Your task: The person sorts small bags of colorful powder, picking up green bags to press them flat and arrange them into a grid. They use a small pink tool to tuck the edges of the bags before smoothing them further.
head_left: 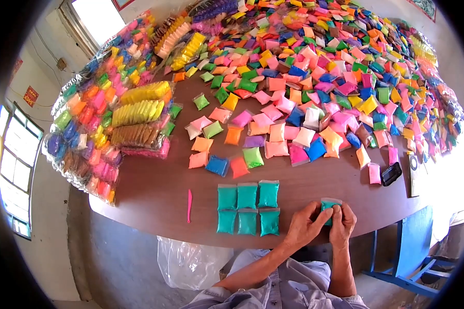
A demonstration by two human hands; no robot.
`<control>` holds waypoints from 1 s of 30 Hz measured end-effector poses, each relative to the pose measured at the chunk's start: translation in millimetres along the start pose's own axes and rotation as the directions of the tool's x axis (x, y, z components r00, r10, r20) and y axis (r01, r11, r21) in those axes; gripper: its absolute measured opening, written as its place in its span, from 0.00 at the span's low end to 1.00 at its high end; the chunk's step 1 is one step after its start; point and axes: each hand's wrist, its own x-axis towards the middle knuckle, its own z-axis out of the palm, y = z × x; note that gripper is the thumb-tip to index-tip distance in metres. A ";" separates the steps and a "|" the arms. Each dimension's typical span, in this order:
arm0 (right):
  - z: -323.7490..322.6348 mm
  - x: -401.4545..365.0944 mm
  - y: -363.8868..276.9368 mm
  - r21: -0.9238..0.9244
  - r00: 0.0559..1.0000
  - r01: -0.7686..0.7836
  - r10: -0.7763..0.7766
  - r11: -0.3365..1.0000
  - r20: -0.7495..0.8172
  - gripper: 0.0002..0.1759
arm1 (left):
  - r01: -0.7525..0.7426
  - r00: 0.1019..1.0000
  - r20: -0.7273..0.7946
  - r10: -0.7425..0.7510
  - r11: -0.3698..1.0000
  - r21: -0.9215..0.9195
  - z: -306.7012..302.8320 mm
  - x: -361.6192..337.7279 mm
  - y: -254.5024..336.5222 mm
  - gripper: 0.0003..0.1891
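Observation:
Both hands hold one teal packet at the table's front edge, right of centre. My left hand grips its left side, thumb across the front. My right hand pinches its right side, fingers curled. The packet's clear top strip shows above the fingers, while its lower part is hidden. To the left, several teal packets lie flat in two rows, edges close together. Farther left is a thin pink plastic tool, lying lengthwise away from me.
A large heap of coloured packets covers the table's back. Stacked yellow and brown packets stand at left. A black case lies at right. A clear plastic bag hangs below the front edge, and a blue stool stands at right.

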 end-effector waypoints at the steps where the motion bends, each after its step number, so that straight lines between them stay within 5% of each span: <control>1: 2.1 0.3 -4.3 -0.001 1.000 0.000 0.000 1.000 -0.002 0.16 | 0.003 1.000 0.000 -0.003 0.996 0.084 -1.8 0.6 -1.2 0.11; 3: 12.0 2.6 -20.2 0.120 0.999 -0.036 0.041 0.992 -0.035 0.17 | 0.004 1.000 0.002 -0.004 0.986 0.165 -4.6 1.3 -2.6 0.11; 8: 12.7 4.7 -19.9 0.073 0.999 -0.022 0.024 0.997 -0.025 0.17 | 0.000 1.000 -0.028 0.006 0.974 0.226 -6.1 1.9 -9.4 0.11; 14: 5.5 3.4 -13.8 0.008 0.999 -0.022 0.022 1.000 -0.038 0.15 | 0.006 1.000 0.010 -0.006 0.999 -0.031 -0.3 2.0 -8.4 0.12; 23: 11.4 2.7 -22.2 0.058 1.000 0.003 -0.003 0.998 -0.009 0.16 | -0.051 0.995 -0.082 0.064 0.986 0.160 -4.0 0.6 -14.3 0.14; 30: 6.6 1.1 -14.3 0.030 0.999 -0.012 0.013 0.999 -0.043 0.14 | -0.016 0.998 -0.057 0.022 0.994 0.111 -0.5 0.6 1.6 0.16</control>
